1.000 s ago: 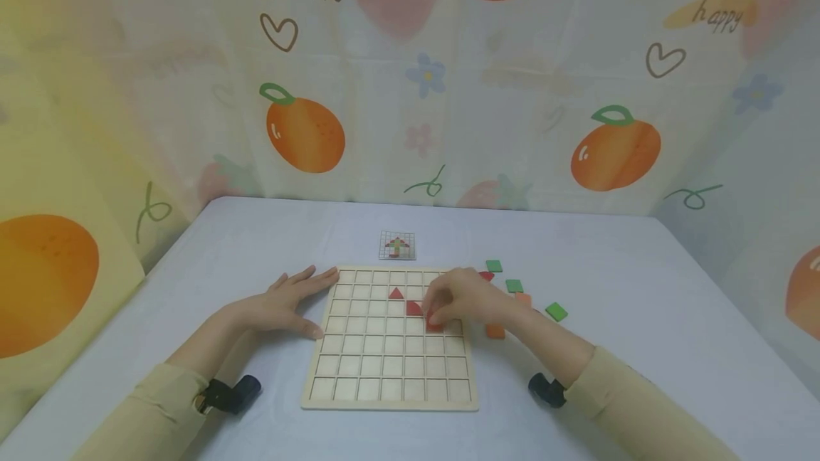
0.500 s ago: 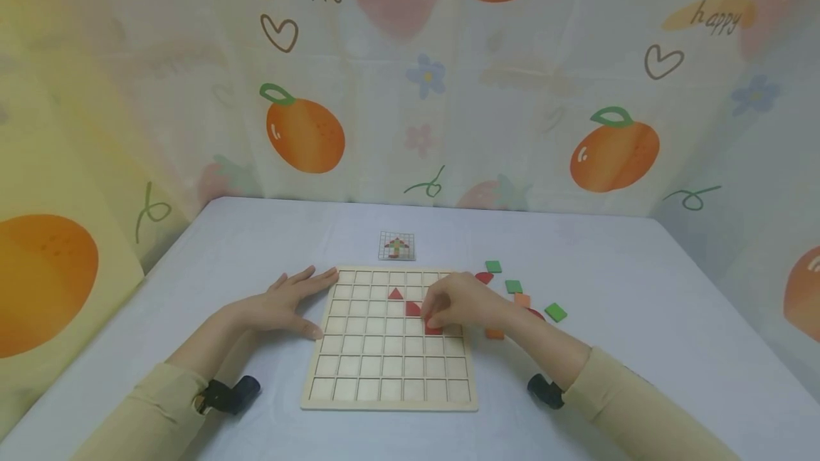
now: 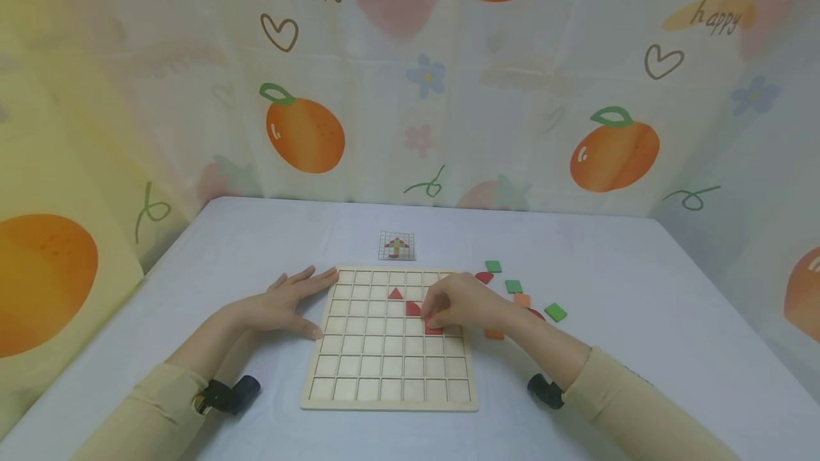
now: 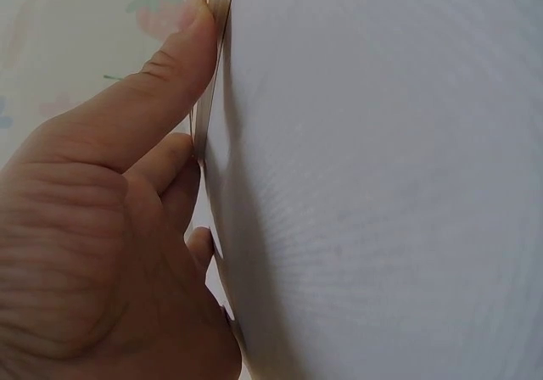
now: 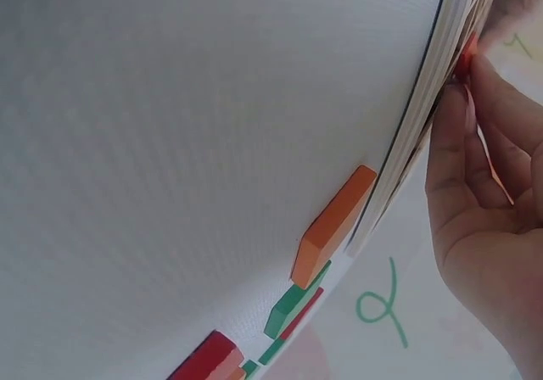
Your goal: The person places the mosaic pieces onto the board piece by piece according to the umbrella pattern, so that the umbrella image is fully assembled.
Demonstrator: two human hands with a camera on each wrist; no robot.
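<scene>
A square wooden grid board [image 3: 371, 404] lies on the white table. My left hand [image 3: 278, 304] rests at its left side, fingers spread and straight, the thumb and fingertips touching the rim. In the left wrist view the left thumb [image 4: 153, 92] lies along that rim. Over the right half of the board, my right hand [image 3: 464, 299] pinches a small red tile [image 3: 433, 331] that sits in a grid cell, partly covered by the fingers. In the right wrist view the red tile [image 5: 465, 56] shows at the fingertips. Up and left of it are another red tile [image 3: 413, 308] and a red triangle [image 3: 396, 294].
Right of the board lie green tiles [image 3: 556, 311], orange tiles [image 3: 522, 300] and red rounded pieces [image 3: 484, 277], some partly behind the right forearm. A small card with a coloured grid pattern [image 3: 397, 245] lies beyond the board. A printed curtain [image 3: 448, 126] closes off the back.
The red tile under my right fingers has come down flatter into its cell, with the right hand shifting very slightly. My left hand has stayed where it was.
</scene>
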